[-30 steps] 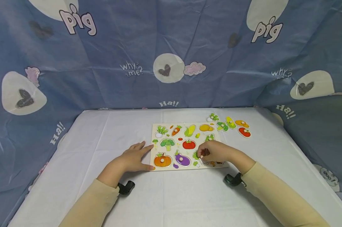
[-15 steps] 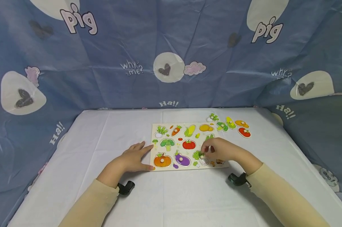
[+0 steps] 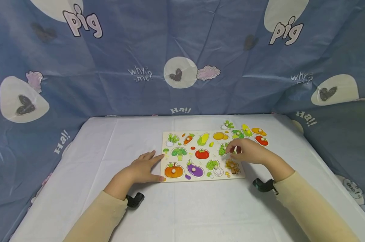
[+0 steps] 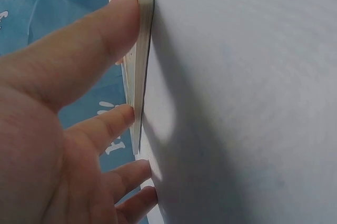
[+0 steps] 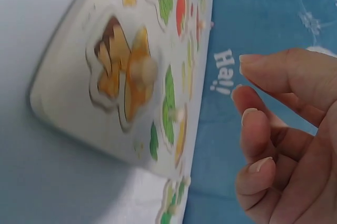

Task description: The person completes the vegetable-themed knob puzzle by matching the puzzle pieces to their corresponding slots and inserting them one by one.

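Observation:
A pale wooden knob puzzle board [image 3: 197,179] with vegetable pictures lies on the table. My left hand [image 3: 138,170] rests at its left edge with fingers spread; in the left wrist view the thumb [image 4: 118,24] and forefinger [image 4: 113,124] touch the board's side. Above the board's right part hovers my right hand [image 3: 247,151], fingers loosely bent, thumb and forefinger apart, holding nothing. Nearest it are a green piece [image 3: 222,149] and a brown mushroom piece [image 5: 129,79], which sits slightly askew over its slot. The pumpkin [image 3: 173,170], eggplant [image 3: 195,169], cabbage [image 3: 212,165] and carrot [image 3: 188,139] pieces sit in the board.
Loose pieces lie by the board's far right corner: a turnip [image 3: 227,125], broccoli [image 3: 238,134], corn [image 3: 246,130], potato [image 3: 258,131] and tomato [image 3: 261,140]. White cloth [image 3: 176,208] covers the table. A blue printed curtain [image 3: 152,97] hangs behind and at the sides.
My right hand has let go of the cabbage piece's knob and moved up and right, uncovering the cabbage and mushroom pieces. The left hand stays in place.

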`<state>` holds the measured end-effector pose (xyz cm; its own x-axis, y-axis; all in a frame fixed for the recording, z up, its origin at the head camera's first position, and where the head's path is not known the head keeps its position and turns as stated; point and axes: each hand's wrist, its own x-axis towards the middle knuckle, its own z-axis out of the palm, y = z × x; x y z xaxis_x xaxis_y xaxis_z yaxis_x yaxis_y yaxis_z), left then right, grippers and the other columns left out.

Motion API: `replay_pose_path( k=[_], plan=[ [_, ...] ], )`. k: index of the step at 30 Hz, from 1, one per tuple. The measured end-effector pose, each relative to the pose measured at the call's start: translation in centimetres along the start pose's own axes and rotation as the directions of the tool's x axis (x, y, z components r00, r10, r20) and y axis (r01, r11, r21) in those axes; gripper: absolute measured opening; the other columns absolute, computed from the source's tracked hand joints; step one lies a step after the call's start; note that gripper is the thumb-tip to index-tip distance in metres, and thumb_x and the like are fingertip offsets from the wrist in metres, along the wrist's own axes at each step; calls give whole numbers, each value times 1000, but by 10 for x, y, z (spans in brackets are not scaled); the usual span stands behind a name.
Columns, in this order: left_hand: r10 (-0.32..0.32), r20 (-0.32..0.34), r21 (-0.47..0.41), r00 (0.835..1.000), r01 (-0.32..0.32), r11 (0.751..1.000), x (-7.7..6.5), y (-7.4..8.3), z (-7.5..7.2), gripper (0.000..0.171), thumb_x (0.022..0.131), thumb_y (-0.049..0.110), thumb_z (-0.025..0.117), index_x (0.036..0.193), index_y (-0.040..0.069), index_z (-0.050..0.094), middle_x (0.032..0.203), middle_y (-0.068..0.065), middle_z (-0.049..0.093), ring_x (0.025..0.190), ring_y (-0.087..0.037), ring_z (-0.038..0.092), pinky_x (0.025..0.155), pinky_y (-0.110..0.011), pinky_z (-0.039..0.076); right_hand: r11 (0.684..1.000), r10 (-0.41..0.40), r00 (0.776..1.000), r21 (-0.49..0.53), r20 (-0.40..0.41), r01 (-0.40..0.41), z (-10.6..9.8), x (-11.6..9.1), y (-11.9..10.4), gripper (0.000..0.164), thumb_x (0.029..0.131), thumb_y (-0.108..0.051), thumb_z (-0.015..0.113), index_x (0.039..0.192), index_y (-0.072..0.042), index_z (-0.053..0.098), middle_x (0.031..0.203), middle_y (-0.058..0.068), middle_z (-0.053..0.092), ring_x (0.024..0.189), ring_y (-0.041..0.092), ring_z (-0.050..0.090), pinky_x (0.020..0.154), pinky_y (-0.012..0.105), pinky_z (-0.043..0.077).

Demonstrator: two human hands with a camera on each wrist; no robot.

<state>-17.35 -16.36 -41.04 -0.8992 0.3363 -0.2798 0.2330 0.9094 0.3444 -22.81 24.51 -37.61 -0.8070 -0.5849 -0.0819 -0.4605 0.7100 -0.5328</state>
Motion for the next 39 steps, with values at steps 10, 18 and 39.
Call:
replay_pose_path(
  k=[10,18,39],
  plan=[
    [-8,-4,-2,1000,8,1000,0,-1,2,97,78,58,78,157,19,37,162,-23,23,147,-48,20,111,-69,24,999,35,991,-1,-132,-35,-14,1,23,14,89,-5,73,102,-6,71,90,1,64,75,20,54,62,30,47],
    [-9,-3,0,1000,9,1000,-1,-1,2,97,78,59,78,156,19,37,162,-23,23,147,-48,21,110,-70,25,994,104,968,-4,-229,-107,-19,7,47,17,90,-7,72,106,-1,71,94,7,66,76,20,53,65,34,46],
    [-7,-3,-6,1000,6,1000,-1,0,2,97,78,59,78,157,20,36,162,-23,22,147,-48,20,111,-69,24,960,278,923,46,-266,-275,-20,38,88,18,93,-11,68,109,-3,69,99,13,65,84,25,58,70,36,48]
  ],
)
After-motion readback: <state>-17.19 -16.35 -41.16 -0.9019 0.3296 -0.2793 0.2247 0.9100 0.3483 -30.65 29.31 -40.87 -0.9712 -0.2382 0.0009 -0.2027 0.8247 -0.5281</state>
